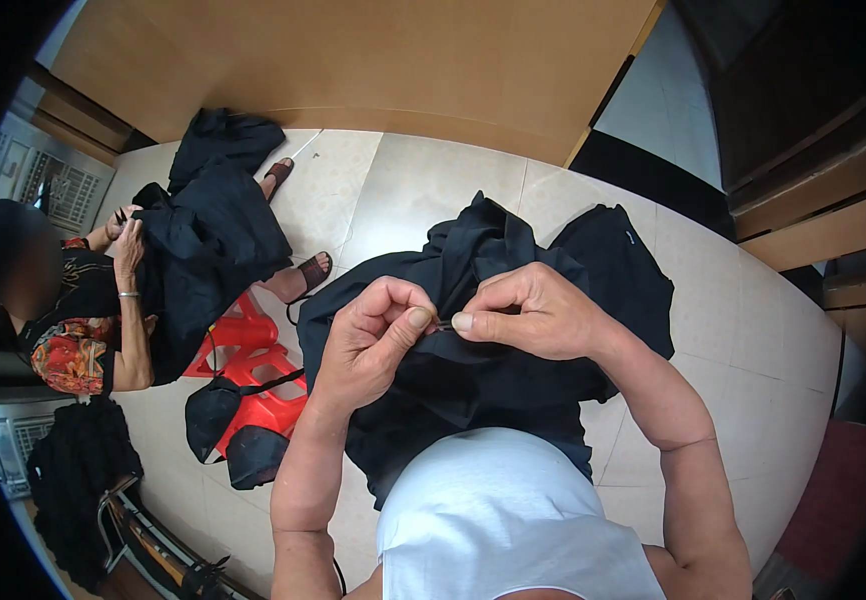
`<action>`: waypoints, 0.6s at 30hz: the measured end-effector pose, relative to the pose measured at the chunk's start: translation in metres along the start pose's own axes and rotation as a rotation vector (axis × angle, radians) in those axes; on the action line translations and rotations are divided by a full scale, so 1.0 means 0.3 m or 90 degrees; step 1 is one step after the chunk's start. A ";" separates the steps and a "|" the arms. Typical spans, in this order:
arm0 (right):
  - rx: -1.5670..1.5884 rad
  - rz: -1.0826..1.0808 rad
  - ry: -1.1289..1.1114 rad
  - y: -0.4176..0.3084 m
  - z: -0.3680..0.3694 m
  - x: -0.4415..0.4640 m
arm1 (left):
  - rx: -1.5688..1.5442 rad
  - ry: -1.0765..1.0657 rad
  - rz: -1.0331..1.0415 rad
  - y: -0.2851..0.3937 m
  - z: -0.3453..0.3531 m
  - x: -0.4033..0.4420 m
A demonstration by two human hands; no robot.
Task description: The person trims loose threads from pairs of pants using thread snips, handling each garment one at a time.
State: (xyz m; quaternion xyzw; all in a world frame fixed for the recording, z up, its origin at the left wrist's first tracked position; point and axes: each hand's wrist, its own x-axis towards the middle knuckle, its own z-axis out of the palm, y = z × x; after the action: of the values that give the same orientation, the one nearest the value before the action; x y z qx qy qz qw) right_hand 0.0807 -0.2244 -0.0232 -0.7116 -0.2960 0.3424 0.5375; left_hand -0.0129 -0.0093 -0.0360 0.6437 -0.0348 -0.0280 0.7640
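Black cloth [433, 390] lies spread over my lap and hangs down in front of me. Above it, my left hand [381, 335] is closed in a pinch, thumb against the fingers. My right hand [523, 312] pinches too, its thumb and fingertips close to those of the left. A tiny thin item [443, 325] shows between the two sets of fingertips, too small to name. Whether both hands grip it or only one, I cannot make out.
At the left a seated person [83, 300] handles other black cloth [213, 230]. Red plastic stools [253, 350] with black items [256, 455] stand between us. Dark cloth [83, 480] hangs on a metal frame at lower left. A wooden panel [353, 60] is ahead.
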 end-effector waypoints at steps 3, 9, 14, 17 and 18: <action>0.002 -0.006 -0.004 0.001 0.003 0.002 | 0.011 -0.007 -0.005 0.004 -0.007 0.000; 0.005 -0.001 -0.021 0.009 0.007 0.010 | -0.038 -0.007 -0.020 -0.003 -0.004 0.005; 0.016 0.026 0.005 0.060 0.002 -0.027 | 0.011 -0.009 -0.108 -0.031 0.010 -0.020; -0.068 0.048 0.100 0.098 -0.010 0.005 | 0.105 -0.058 -0.214 -0.105 0.019 -0.053; -0.147 0.066 0.182 0.116 -0.007 0.026 | 0.106 -0.064 -0.212 -0.131 0.032 -0.064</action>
State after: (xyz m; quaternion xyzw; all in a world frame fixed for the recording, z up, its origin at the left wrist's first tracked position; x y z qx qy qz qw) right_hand 0.0888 -0.2280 -0.0578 -0.8243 -0.2170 0.2286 0.4703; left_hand -0.0328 -0.0236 -0.0733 0.6993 0.0320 -0.1827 0.6903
